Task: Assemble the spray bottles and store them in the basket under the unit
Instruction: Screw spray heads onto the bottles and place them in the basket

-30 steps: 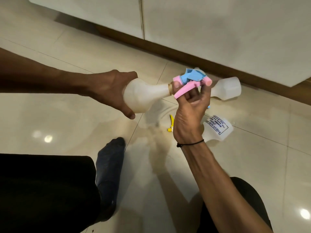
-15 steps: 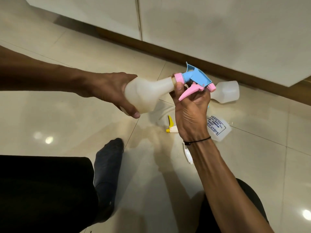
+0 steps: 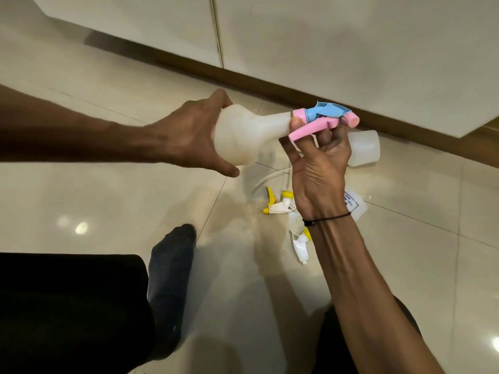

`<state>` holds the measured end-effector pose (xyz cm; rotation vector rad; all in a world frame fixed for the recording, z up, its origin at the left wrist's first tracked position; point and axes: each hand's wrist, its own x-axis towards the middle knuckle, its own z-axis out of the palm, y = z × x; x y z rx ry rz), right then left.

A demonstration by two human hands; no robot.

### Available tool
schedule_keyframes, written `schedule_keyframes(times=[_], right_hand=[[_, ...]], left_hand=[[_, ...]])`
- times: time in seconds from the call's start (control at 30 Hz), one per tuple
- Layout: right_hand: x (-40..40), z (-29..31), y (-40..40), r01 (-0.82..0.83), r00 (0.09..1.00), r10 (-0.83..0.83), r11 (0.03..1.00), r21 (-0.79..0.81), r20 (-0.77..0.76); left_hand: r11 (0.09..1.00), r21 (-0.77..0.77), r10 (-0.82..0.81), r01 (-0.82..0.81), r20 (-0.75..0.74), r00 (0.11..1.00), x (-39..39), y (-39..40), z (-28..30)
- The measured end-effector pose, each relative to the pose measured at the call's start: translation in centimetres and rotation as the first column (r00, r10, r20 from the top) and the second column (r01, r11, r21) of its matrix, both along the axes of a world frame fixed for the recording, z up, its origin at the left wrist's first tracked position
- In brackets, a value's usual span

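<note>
My left hand (image 3: pixel 194 136) grips the round body of a translucent white spray bottle (image 3: pixel 248 133) held sideways above the floor. A pink and blue trigger head (image 3: pixel 324 117) sits on its neck, and my right hand (image 3: pixel 318 163) pinches that head with thumb at the pink collar and fingers under the pink lever. On the floor below lie a yellow and white trigger head (image 3: pixel 278 203), a second white trigger head (image 3: pixel 299 245), a labelled bottle (image 3: pixel 356 206) mostly hidden by my right wrist, and another empty bottle (image 3: pixel 363 148) on its side.
White cabinet doors (image 3: pixel 351 49) with a brown plinth (image 3: pixel 270 85) run along the far side of the glossy tiled floor. My foot in a dark sock (image 3: pixel 172 255) and my dark trouser leg (image 3: pixel 67 306) fill the lower left. No basket shows.
The trigger head has turned on the bottle neck under my right fingers. Both hands with the bottle sit slightly higher, and a second white trigger head has come into sight on the floor.
</note>
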<state>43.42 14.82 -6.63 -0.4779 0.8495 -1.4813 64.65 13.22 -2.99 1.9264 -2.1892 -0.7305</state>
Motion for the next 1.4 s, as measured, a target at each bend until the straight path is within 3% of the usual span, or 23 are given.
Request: schedule_keyframes(times=[0.1,0.27,0.33,0.4,0.5,0.53,0.57,0.63,0.7,0.8,0.87,0.97,1.1,1.17,1.3,1.4], right_hand=[[0.0,0.0,0.1,-0.021,1.0,0.021,0.999,0.038,0.018],[-0.1,-0.2,0.2,-0.064,0.995,0.057,0.994,0.086,0.08],[-0.3,-0.4,-0.1,-0.049,0.994,0.039,0.994,0.094,0.103],[-0.6,-0.5,-0.4,-0.024,0.991,0.013,0.996,0.083,0.133],[-0.9,-0.6,-0.8,-0.006,0.99,0.0,0.999,0.041,0.14],[-0.9,-0.6,-0.9,-0.004,0.99,0.001,1.0,0.028,0.138],[-0.8,-0.7,-1.0,-0.006,0.99,0.004,1.0,0.014,0.139],[-0.5,-0.8,-1.1,-0.009,0.989,0.013,1.0,-0.026,0.149],[-0.5,-0.7,-1.1,-0.014,0.988,0.022,0.999,-0.052,0.153],[-1.1,-0.6,-1.4,-0.017,0.991,0.024,0.998,-0.057,0.135],[-1.7,-0.6,-1.6,-0.013,0.988,0.019,0.999,-0.041,0.152],[-2.0,-0.4,-1.8,-0.004,0.978,0.012,0.999,-0.039,0.206],[-1.6,-0.4,-1.6,0.014,0.978,-0.002,0.998,-0.058,0.208],[-1.5,-0.4,-1.6,0.019,0.977,-0.008,0.998,-0.053,0.214],[-1.5,-0.3,-1.7,0.03,0.985,-0.018,0.997,-0.068,0.174],[-1.4,-0.3,-1.7,0.03,0.99,-0.02,0.997,-0.073,0.14]], left_hand=[[0.982,-0.185,0.033,-0.025,0.042,0.999,-1.0,1.4,-0.9],[0.969,-0.245,-0.027,0.037,0.042,0.999,-1.3,1.7,-0.3],[0.966,-0.252,-0.066,0.062,-0.008,0.998,-1.0,1.5,0.3],[0.972,-0.233,-0.085,0.042,-0.18,0.98,-0.4,1.1,0.6],[0.98,-0.076,0.108,-0.182,-0.568,0.816,0.0,0.1,1.2],[0.967,0.03,0.216,-0.252,-0.624,0.751,0.2,-0.7,1.6],[0.949,0.177,0.313,-0.261,-0.626,0.714,0.5,-1.5,1.9],[0.845,0.518,0.438,-0.133,-0.529,0.727,1.1,-3.0,2.7],[0.737,0.676,0.43,-0.009,-0.458,0.778,1.5,-3.9,3.3],[0.771,0.631,0.393,0.089,-0.58,0.714,1.7,-4.3,3.4],[0.831,0.527,0.285,0.179,-0.679,0.676,2.4,-4.4,2.9],[0.947,0.246,-0.011,0.208,-0.62,0.785,2.5,-3.6,2.3],[0.993,-0.008,-0.103,0.114,-0.509,0.854,1.3,-2.2,1.6],[0.996,0.015,-0.066,0.085,-0.513,0.856,1.4,-2.1,1.7],[0.913,0.408,0.279,0.021,-0.661,0.697,1.4,-2.4,2.7],[0.881,0.472,0.337,0.02,-0.659,0.673,1.0,-2.4,3.2]])
